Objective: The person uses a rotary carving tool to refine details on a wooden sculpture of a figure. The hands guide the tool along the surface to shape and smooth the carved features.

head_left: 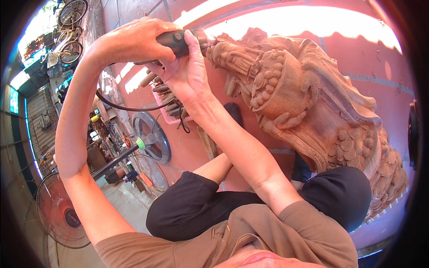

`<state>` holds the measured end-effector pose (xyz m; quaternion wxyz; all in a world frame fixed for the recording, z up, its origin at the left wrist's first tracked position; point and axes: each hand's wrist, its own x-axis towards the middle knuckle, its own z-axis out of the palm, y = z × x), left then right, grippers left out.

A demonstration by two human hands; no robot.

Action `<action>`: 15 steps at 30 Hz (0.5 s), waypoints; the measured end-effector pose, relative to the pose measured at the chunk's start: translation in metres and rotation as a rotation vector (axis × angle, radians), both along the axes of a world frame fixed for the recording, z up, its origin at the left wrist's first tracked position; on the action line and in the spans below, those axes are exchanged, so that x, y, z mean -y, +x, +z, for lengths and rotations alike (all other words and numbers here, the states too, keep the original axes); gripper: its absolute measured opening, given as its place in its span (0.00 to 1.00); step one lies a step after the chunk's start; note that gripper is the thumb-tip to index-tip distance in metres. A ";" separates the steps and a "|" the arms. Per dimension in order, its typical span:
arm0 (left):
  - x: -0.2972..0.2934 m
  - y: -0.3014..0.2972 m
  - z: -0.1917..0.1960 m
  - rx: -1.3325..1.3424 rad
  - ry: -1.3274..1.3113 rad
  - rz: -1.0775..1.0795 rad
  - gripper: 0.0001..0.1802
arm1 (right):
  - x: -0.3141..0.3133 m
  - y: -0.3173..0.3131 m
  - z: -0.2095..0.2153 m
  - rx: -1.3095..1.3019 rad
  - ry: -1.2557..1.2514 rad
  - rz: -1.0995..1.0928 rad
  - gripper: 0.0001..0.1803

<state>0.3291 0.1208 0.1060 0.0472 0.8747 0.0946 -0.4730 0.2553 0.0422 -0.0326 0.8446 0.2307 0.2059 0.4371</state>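
A large brown wood carving (308,98) lies on its side, with a bearded head at the far end and a bowl of round fruit carved below it. My left hand (132,42) is wrapped over the black body of a rotary grinder (173,42). From below, my right hand (190,73) grips the same grinder near its front, thumb up along the side. The grinder's metal nose points right and meets the carving's head; its tip is too small to make out.
A pink basket of chisel-like tools (165,100) stands near my right forearm. A black cable (134,108) loops below my wrists. To the left are a wheel-shaped stand base (154,136), a pedestal fan (60,210) and bicycles (71,33). Red tiles (375,62) cover the floor.
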 end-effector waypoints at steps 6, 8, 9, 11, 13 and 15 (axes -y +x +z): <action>0.001 -0.011 0.010 0.030 0.012 0.043 0.35 | -0.001 -0.007 0.005 0.002 0.011 0.033 0.21; 0.002 -0.014 0.012 0.023 0.026 0.072 0.35 | -0.001 -0.009 0.004 0.011 0.012 0.038 0.21; 0.003 -0.016 0.012 0.018 0.036 0.086 0.35 | -0.001 -0.011 0.004 0.019 0.005 0.043 0.21; 0.003 -0.020 0.012 0.044 0.024 0.101 0.34 | 0.000 -0.014 0.003 0.042 -0.008 0.051 0.21; 0.001 -0.030 0.011 0.103 -0.020 0.102 0.34 | 0.000 -0.017 0.003 0.072 -0.019 0.059 0.22; 0.001 -0.038 0.013 0.131 -0.026 0.133 0.34 | -0.002 -0.024 0.000 0.096 0.002 0.076 0.22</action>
